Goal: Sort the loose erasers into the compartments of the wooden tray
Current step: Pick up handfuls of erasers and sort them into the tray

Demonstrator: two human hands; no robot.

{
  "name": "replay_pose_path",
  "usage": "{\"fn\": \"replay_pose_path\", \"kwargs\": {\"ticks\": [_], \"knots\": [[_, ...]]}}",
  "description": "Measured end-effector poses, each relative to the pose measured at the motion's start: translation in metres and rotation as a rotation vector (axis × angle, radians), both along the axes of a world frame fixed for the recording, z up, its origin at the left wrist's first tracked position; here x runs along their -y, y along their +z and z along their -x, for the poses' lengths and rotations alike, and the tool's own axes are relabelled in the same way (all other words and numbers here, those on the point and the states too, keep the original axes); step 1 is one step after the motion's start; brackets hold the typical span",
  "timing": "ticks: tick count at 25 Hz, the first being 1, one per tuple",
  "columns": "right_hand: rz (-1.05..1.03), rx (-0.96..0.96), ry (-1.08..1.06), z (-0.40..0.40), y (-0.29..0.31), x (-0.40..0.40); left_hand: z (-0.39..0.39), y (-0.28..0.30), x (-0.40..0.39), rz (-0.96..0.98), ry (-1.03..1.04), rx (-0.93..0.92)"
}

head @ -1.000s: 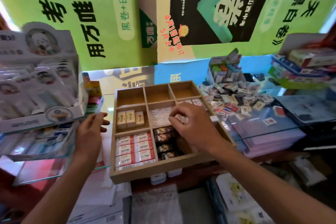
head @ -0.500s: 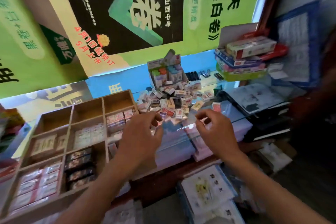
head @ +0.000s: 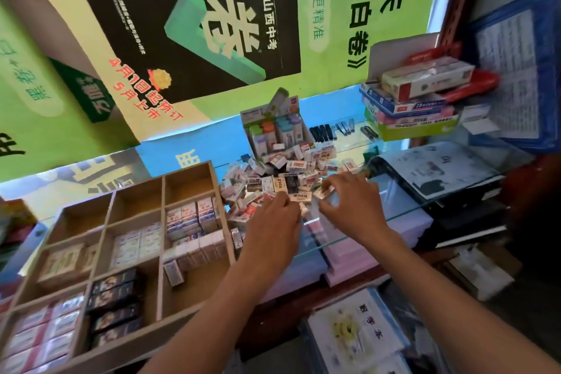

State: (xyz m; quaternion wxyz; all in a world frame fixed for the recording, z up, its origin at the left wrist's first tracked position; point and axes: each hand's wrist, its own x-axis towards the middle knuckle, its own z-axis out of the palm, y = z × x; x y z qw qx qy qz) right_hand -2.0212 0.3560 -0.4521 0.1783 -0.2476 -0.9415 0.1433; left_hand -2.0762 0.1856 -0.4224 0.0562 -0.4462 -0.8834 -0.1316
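Both hands have advanced from the counter edge into the pile of loose erasers (head: 291, 173): the left hand (head: 274, 222) and right hand (head: 349, 203) each pinch a small paper-sleeved eraser with curled fingers. Just left stands the wooden tray (head: 138, 203), several compartments filled, on a glass counter (head: 391, 191) beneath green posters (head: 334, 24).

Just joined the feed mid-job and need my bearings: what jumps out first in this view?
A jumbled pile of loose erasers lies on the glass counter at centre, and both hands work at its near edge: the left hand and the right hand, which pinches a small eraser. To the left sits the wooden tray, most compartments partly filled, the three far ones bare.
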Motion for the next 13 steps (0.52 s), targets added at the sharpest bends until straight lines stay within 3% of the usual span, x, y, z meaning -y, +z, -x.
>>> {"fn": "replay_pose_path", "kwargs": {"ticks": [3, 7, 13], "knots": [[0.022, -0.176, -0.007, -0.003, -0.010, 0.003, -0.006, 0.007, 0.008, -0.007, 0.031, 0.029], [0.128, -0.311, 0.045, -0.004, -0.012, 0.004, -0.007, 0.014, 0.018, 0.176, 0.140, -0.120], [0.383, -0.591, -0.040, -0.009, -0.009, -0.002, 0.005, 0.016, -0.021, 0.260, -0.071, -0.082]]}}
